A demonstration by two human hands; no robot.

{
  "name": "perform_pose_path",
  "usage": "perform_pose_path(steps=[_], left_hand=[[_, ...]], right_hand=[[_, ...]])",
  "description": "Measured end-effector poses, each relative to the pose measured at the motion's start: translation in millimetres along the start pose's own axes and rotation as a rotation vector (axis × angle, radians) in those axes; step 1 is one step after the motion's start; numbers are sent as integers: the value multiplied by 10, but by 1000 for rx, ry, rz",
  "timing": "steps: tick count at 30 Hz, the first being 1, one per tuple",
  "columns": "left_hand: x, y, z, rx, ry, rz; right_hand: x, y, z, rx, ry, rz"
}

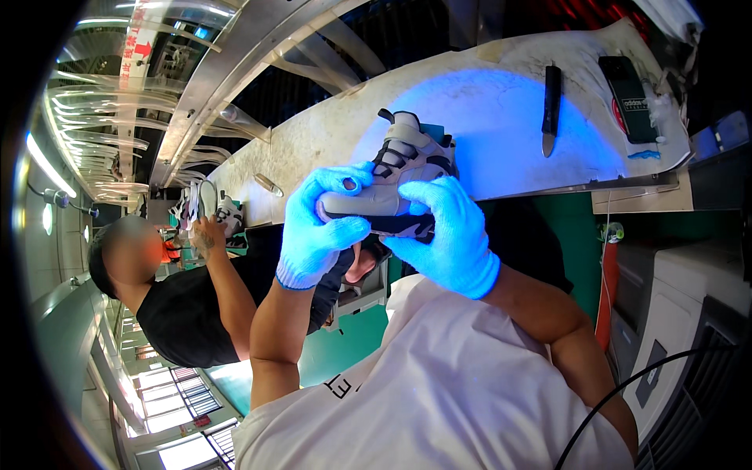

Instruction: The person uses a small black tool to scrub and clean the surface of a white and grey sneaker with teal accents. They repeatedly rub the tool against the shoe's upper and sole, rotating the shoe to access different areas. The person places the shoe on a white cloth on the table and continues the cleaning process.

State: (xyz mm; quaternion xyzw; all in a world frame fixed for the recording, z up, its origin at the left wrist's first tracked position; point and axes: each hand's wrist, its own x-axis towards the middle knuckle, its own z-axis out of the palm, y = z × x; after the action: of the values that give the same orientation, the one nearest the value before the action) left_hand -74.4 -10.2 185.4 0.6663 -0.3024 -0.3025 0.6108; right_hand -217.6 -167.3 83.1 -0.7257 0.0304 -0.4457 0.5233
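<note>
Both my hands wear knitted gloves that glow blue under the light. Between them is a grey sneaker [407, 160] with black trim and dark laces, held over the table's near edge with its toe pointing left. My left hand [317, 223] grips the toe end, fingers on the upper and thumb underneath. Around the side and sole nearest me wraps my right hand [448, 235], its fingers against the upper. The far side of the shoe is hidden.
On the worktable [486, 125], under a blue light patch, lie a black-handled knife [551, 110] and a dark phone [629, 98]. A small metal piece [268, 185] rests at left. Left of me a co-worker in a black shirt [188, 313] handles another shoe [207, 200]. A black cable [627, 384] crosses lower right.
</note>
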Motion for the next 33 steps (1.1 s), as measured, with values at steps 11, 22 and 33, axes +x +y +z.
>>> perform_pose_path(steps=[11,22,33], left_hand=[[238,375,54,632,-16,-71],[440,382,-135,634,-144,-2],[603,296,-376,571,-188,-65]], right_hand=[[140,97,141,-4,-83,150],[67,224,55,-34,-102,143],[269,345,70,-45,-172,235]])
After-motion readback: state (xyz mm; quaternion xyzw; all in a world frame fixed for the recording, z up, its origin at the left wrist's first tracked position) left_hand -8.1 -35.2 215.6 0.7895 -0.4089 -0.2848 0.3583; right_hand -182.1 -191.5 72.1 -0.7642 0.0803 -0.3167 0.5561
